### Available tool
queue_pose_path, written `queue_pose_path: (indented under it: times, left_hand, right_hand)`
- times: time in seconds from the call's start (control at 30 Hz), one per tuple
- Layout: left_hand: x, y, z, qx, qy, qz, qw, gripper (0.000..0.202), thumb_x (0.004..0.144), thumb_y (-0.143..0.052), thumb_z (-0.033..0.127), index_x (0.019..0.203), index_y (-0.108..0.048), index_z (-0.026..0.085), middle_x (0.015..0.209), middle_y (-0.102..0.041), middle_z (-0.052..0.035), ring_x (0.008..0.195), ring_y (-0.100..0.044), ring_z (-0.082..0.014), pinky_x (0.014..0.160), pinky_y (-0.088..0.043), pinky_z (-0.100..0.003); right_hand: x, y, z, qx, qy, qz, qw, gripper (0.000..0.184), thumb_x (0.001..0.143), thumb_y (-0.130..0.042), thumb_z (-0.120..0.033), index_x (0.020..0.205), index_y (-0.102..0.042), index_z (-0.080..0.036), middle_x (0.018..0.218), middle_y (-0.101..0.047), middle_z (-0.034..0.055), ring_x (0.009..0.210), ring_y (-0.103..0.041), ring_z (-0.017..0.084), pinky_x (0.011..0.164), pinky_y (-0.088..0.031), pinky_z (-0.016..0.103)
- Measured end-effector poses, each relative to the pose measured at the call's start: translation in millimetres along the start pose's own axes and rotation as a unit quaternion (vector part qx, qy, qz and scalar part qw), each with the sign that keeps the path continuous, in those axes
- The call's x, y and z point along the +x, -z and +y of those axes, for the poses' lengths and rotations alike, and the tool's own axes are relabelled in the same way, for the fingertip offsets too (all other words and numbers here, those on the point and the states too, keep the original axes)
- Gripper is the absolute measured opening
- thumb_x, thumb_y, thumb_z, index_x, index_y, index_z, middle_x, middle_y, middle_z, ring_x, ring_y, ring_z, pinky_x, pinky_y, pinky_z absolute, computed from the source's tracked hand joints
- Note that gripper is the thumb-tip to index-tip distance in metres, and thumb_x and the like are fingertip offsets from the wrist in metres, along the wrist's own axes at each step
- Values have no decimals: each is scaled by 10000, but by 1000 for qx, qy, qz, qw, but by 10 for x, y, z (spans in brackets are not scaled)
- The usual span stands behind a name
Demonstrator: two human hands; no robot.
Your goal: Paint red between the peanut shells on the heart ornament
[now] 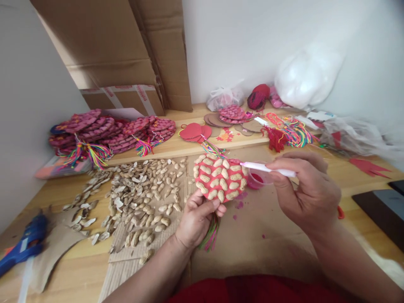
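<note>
The disc [220, 179] is pinkish red, studded with rows of tan peanut shells. The brush [268, 168] is white, and the cup [259, 180] holds magenta paint. Loose peanuts [148, 198] are beige and brown. Stacked discs [94, 128] are pink all over, with rainbow tassels [91, 153]. The glue gun [28, 242] is blue, the table [90, 261] pale wood, the cardboard [104, 42] brown.

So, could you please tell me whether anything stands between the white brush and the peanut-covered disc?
Nothing visible does. The white brush in the right hand reaches the right edge of the peanut-covered disc, held by the left hand. The small cup of pink paint sits just below the brush, not between them.
</note>
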State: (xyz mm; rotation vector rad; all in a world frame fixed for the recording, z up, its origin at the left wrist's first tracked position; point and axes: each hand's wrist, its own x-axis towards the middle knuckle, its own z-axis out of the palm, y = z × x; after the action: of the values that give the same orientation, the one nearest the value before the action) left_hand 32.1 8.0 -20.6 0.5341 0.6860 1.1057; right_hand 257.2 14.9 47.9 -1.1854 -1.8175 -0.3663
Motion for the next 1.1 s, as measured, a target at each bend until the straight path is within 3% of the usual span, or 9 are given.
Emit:
queue_pose_path:
  times: [0.3, 1.1]
  left_hand:
    - [11, 3, 30, -25, 11, -1, 1000, 280, 666, -893, 165, 873, -704, 152, 701, -681, 13, 555, -643, -94, 527, -505, -181]
    - [25, 18, 56, -46, 25, -5, 999, 262, 640, -894, 140, 829, -712, 155, 675, -673, 22, 516, -630, -88, 485, -502, -165]
  right_hand:
    - [-7, 30, -8, 63, -75, 36, 995, 206, 887, -645, -204, 1065, -665, -306, 915, -710, 48, 915, -655, 271, 851, -493, 472]
    - [20, 51, 2, 107, -83, 29, 990, 145, 891, -631, -182, 1014, -669, -249, 912, -690, 36, 906, -629, 226, 824, -471, 420]
